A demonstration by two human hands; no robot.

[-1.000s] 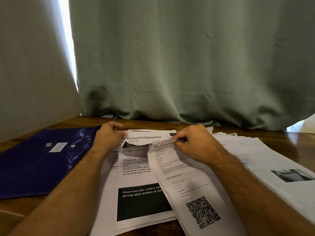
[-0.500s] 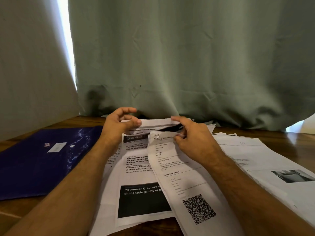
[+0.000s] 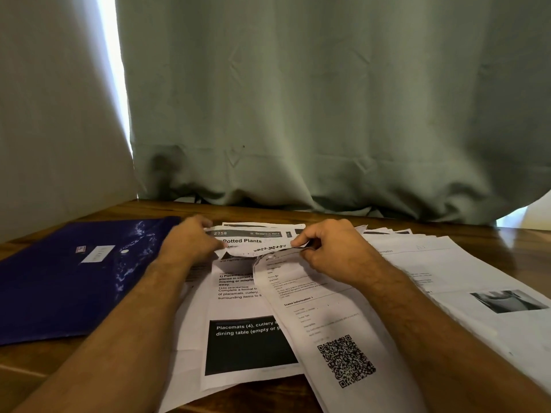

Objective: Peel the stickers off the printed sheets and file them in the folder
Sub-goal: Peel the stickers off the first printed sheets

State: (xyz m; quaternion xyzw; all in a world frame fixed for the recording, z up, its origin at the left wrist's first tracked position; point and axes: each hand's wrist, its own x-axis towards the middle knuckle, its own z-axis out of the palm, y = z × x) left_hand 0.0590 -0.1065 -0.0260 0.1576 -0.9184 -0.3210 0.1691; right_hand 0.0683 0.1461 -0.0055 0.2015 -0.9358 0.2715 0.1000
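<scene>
Several printed sheets lie overlapped on the wooden table. The nearest one, a QR-code sheet (image 3: 334, 323), slants across a sheet with a black box reading "Placemats" (image 3: 238, 308). Behind them lies a sheet headed "Potted Plants" (image 3: 247, 238). My right hand (image 3: 331, 251) pinches the curled top edge of the QR-code sheet between thumb and forefinger. My left hand (image 3: 190, 242) holds the left edge of the "Potted Plants" sheet, fingers curled over it. The dark blue folder (image 3: 68, 278) lies flat at the left, closed with a snap button. No sticker is clearly distinguishable.
More printed sheets (image 3: 447, 272) fan out to the right, one with a grey photo. A green curtain (image 3: 298, 114) hangs right behind the table's far edge. A pale wall (image 3: 44, 114) stands at the left.
Both hands rose with the sheets' top edges, then came back down. The "Potted Plants" sheet is now exposed flat behind the others. The right hand still pinches the QR sheet's top.
</scene>
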